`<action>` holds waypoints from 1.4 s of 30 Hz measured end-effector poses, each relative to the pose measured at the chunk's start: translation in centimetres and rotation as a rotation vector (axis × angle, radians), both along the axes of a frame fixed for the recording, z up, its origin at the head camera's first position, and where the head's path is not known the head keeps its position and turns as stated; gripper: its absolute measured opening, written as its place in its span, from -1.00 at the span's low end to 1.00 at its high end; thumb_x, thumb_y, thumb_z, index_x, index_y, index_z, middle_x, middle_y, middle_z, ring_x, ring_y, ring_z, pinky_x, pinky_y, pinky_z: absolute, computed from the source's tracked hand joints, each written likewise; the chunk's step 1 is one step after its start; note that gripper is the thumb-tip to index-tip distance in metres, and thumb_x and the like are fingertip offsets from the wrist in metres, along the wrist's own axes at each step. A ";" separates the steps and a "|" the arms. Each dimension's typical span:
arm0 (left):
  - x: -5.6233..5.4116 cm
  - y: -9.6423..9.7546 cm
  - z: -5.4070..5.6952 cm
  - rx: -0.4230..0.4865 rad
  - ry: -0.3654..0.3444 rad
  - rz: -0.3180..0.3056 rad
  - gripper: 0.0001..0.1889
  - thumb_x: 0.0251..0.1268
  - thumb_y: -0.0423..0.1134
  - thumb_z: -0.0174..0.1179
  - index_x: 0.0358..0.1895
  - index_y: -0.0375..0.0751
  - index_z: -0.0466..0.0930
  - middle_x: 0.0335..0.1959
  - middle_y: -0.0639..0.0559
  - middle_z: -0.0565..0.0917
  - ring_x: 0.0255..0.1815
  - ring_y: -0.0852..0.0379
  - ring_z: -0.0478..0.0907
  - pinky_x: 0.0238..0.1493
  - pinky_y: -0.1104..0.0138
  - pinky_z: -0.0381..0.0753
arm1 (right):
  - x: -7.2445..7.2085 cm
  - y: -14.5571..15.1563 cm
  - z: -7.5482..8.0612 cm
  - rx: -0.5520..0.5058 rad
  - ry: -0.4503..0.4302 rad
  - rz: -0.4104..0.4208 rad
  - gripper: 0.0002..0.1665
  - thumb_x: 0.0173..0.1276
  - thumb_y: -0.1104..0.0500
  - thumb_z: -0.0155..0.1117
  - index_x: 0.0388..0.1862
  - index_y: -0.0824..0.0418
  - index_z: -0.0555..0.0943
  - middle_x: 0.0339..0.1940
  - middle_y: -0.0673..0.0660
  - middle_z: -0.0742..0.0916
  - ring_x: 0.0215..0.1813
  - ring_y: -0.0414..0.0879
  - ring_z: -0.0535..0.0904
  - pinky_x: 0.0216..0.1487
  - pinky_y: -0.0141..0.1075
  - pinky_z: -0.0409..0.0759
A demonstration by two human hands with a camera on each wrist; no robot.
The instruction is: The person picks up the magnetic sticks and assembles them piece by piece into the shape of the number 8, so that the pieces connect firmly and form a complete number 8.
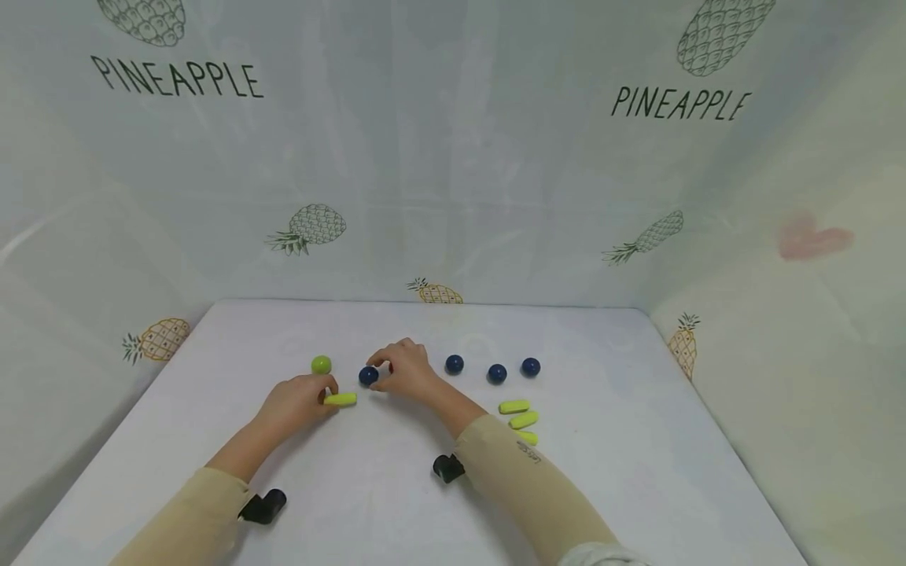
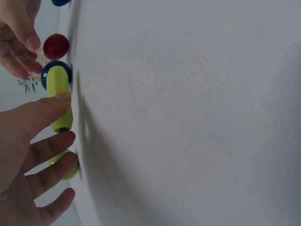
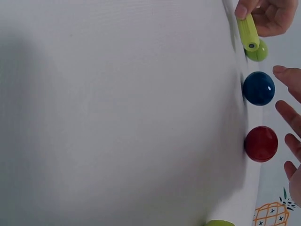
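Note:
My left hand (image 1: 297, 405) pinches a ridged yellow-green stick (image 1: 341, 399) by one end, thumb on top. The stick's other end points toward a dark blue ball (image 1: 369, 376); a small dark hole shows in its tip in the right wrist view. Around that ball my right hand (image 1: 406, 371) spreads thumb and fingers, with a slight gap in the right wrist view (image 3: 294, 120). A red ball (image 3: 261, 144) sits beside the blue one, mostly hidden by the right hand in the head view. Behind the left hand is a light green ball (image 1: 322, 365).
Right of the hands lie dark blue balls (image 1: 497, 374) in a loose row. Several yellow-green sticks (image 1: 524, 420) are nearer, one partly behind the right sleeve (image 1: 527, 479). Black wrist cameras (image 1: 263, 507) ride on both forearms. A pineapple-print curtain (image 1: 453, 157) borders the white table (image 1: 382, 503).

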State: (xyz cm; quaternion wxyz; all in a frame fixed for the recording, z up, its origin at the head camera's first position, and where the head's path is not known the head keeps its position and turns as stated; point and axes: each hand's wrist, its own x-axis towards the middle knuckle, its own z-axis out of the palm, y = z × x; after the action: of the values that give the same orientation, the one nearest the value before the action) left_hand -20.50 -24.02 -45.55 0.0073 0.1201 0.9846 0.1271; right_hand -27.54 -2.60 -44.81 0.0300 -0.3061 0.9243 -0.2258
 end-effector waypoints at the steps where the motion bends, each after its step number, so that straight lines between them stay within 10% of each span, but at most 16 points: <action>1: 0.0 0.0 0.0 0.000 0.000 -0.004 -0.76 0.09 -0.19 0.45 -0.21 -0.13 0.64 -0.49 0.12 0.55 -0.49 0.17 0.43 -0.40 0.21 0.50 | 0.0 -0.1 -0.1 -0.001 0.003 -0.002 -0.56 0.15 -0.06 0.51 0.03 -0.09 0.69 -0.11 -0.19 0.68 -0.02 -0.21 0.38 0.08 -0.21 0.23; 25: 0.0 -0.4 -0.3 0.029 -0.068 -0.002 -0.75 0.14 -0.17 0.42 -0.17 -0.15 0.63 -0.46 0.12 0.54 -0.45 0.17 0.43 -0.35 0.22 0.51 | -1.0 -1.5 -2.1 0.107 0.038 -0.017 -0.47 0.15 -0.09 0.51 0.14 -0.18 0.63 0.10 -0.14 0.63 0.24 -0.10 0.33 0.23 -0.13 0.21; 42: 0.1 -0.4 -0.4 0.037 -0.069 0.000 -0.76 0.14 -0.19 0.41 -0.17 -0.14 0.62 -0.46 0.13 0.54 -0.45 0.17 0.42 -0.35 0.22 0.50 | -0.6 -1.2 -1.3 -0.044 -0.006 0.024 -0.52 0.18 0.08 0.50 0.11 0.00 0.65 0.03 -0.12 0.67 0.20 -0.15 0.39 0.30 -0.23 0.25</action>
State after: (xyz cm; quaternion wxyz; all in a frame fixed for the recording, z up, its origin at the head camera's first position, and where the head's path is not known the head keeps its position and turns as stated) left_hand -20.40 -24.42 -45.96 0.0388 0.1156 0.9812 0.1496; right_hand -28.14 -3.76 -46.06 0.0290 -0.3171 0.9153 -0.2466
